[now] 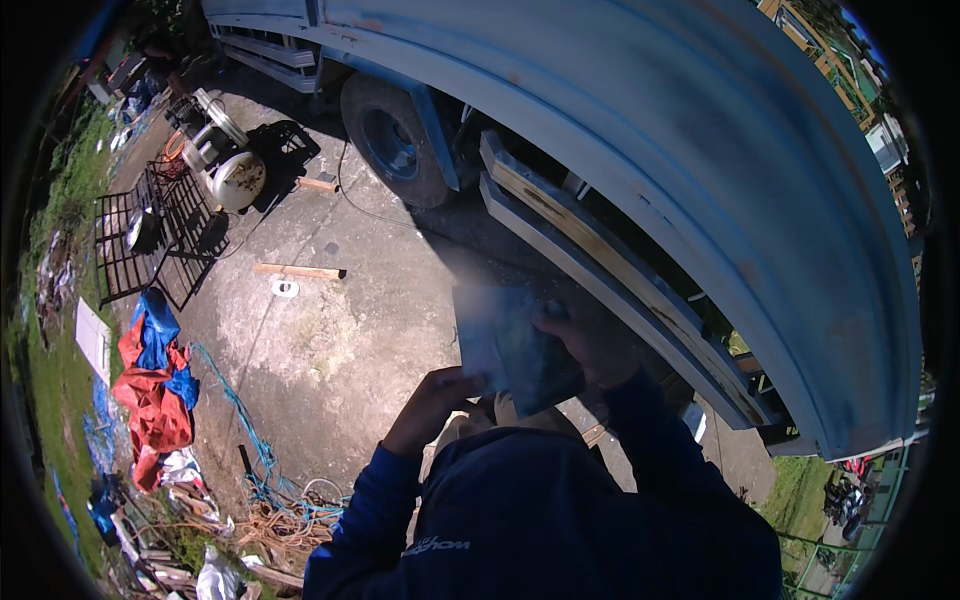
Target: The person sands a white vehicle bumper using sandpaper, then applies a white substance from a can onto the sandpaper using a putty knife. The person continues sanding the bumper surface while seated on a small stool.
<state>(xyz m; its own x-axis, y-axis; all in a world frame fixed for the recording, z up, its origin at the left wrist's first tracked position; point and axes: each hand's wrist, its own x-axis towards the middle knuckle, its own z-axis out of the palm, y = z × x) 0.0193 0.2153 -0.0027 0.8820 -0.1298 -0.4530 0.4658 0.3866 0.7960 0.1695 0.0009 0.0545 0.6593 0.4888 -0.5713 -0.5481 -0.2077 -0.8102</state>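
Both hands hold a square dark grey-blue sheet (515, 350) low in front of my body, with a pale, hazy sheen across its upper left. My left hand (440, 397) grips its lower left edge, fingers partly hidden by it. My right hand (585, 345) is closed on the right side, thumb on the face of the sheet. Just right of the sheet runs the side of a grey-blue truck (750, 200), with long rails (570, 230) along its lower part and a wheel (392, 140) above the sheet in the picture.
At left on the concrete (300, 370) stand a white air compressor (237, 180) and a black metal grille (140, 240), with wooden pieces (300, 270), red and blue tarps (150, 410), blue rope (245, 430) and scrap piles (200, 530). Grass (50, 380) borders the far left.
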